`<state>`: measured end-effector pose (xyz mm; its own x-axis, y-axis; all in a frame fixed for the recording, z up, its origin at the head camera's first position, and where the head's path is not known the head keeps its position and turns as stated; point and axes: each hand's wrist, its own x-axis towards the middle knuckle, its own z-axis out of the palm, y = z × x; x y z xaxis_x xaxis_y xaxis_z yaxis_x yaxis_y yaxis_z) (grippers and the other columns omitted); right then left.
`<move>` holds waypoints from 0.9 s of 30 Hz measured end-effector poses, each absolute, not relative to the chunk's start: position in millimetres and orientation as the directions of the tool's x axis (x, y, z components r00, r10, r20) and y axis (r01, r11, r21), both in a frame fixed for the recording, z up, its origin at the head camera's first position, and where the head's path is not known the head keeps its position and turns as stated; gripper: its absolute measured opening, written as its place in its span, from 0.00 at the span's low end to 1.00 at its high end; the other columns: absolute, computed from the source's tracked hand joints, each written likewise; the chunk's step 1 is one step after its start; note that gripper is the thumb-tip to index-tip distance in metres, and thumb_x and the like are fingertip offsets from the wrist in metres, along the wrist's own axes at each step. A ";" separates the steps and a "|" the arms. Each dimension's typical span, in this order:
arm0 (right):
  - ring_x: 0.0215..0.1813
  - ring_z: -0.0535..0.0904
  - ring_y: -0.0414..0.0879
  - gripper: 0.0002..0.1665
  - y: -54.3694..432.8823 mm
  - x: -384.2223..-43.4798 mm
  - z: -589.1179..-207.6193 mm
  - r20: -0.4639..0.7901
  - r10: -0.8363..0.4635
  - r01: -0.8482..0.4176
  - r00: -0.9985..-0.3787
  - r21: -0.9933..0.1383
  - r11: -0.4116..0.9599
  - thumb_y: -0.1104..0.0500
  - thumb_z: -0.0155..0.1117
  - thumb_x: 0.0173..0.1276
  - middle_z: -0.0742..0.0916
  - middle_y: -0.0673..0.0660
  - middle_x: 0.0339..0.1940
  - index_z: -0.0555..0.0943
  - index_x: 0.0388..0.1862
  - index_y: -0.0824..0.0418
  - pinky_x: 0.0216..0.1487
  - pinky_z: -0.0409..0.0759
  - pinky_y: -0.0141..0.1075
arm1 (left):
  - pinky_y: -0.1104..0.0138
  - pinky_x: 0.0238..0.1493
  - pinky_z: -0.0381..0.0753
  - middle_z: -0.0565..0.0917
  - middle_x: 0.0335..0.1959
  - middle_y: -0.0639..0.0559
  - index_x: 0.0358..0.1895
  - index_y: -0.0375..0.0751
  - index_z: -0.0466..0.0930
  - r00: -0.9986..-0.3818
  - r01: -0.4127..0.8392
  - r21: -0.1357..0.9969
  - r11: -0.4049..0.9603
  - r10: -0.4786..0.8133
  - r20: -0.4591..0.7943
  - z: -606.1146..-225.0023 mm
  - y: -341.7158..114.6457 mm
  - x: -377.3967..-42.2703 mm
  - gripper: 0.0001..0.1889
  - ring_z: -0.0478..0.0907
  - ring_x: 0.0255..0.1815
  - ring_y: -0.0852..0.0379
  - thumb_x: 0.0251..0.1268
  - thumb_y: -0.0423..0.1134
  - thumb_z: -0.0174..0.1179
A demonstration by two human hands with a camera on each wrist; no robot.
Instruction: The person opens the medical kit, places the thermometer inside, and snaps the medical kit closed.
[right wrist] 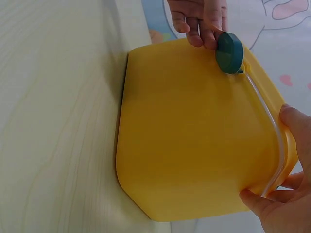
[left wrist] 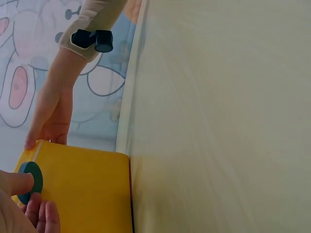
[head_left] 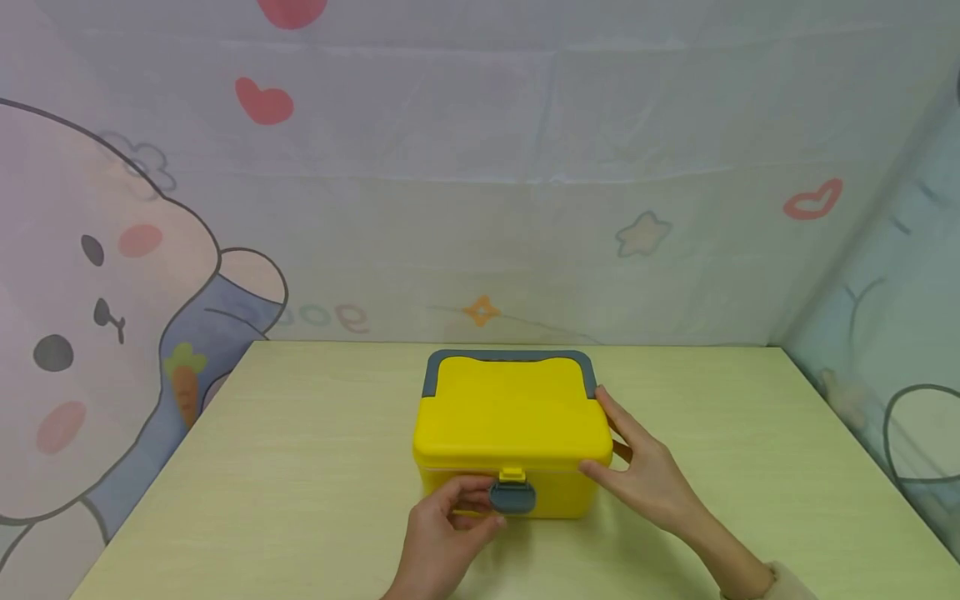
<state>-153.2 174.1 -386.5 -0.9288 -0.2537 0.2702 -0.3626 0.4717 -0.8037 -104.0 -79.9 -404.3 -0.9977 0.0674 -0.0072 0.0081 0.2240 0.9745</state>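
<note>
A yellow box (head_left: 517,412) with a grey-edged lid stands on the table. On its front is a dark grey-green latch (head_left: 512,497), which looks round in the wrist views. My left hand (head_left: 447,533) pinches this latch at its left edge, the thumb low and the other fingers curled beside it. Around the front right corner of the box, my right hand (head_left: 648,479) grips the lid, its thumb on the front edge and fingers along the side. In the right wrist view, a pale seam runs under the lid between those fingers (right wrist: 255,201). The lid is down on the box.
The light wooden table (head_left: 300,467) extends on both sides of the box. Behind it hangs a cloth backdrop (head_left: 480,167) printed with hearts and a bear. A small dark camera (left wrist: 99,40) is strapped to the right wrist, over a cream sleeve (left wrist: 99,19).
</note>
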 end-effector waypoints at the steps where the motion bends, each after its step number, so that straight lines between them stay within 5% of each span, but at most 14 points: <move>1: 0.69 0.62 0.53 0.51 174.0 -153.2 -386.6 0.269 -0.252 -0.361 -0.929 -0.804 0.472 0.48 0.67 0.57 0.61 0.56 0.73 0.51 0.74 0.51 0.58 0.74 0.40 | 0.71 0.34 0.81 0.82 0.36 0.53 0.44 0.46 0.81 -0.998 0.004 0.974 0.226 0.063 -0.010 -404.5 -79.6 -104.0 0.17 0.79 0.38 0.57 0.47 0.33 0.69; 12: 0.69 0.62 0.54 0.51 173.2 -152.7 -386.7 0.267 -0.248 -0.357 -0.931 -0.805 0.473 0.49 0.67 0.57 0.61 0.55 0.73 0.51 0.74 0.50 0.58 0.73 0.41 | 0.72 0.34 0.79 0.83 0.37 0.58 0.39 0.51 0.82 -1.000 -0.008 0.965 0.263 -0.016 -0.004 -404.9 -76.1 -105.5 0.13 0.78 0.37 0.60 0.48 0.43 0.70; 27: 0.69 0.62 0.54 0.51 172.6 -152.3 -386.8 0.249 -0.242 -0.338 -0.938 -0.815 0.472 0.48 0.68 0.57 0.60 0.55 0.73 0.50 0.74 0.48 0.57 0.74 0.39 | 0.72 0.32 0.82 0.84 0.37 0.54 0.36 0.44 0.81 -0.998 -0.028 0.989 0.147 -0.067 -0.019 -405.5 -71.8 -107.1 0.11 0.80 0.34 0.59 0.48 0.41 0.70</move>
<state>-152.3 172.6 -386.8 -0.9378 -0.2419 0.2489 -0.3378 0.4716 -0.8146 -107.1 -71.8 -405.5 -0.9976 -0.0667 -0.0186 -0.0282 0.1466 0.9888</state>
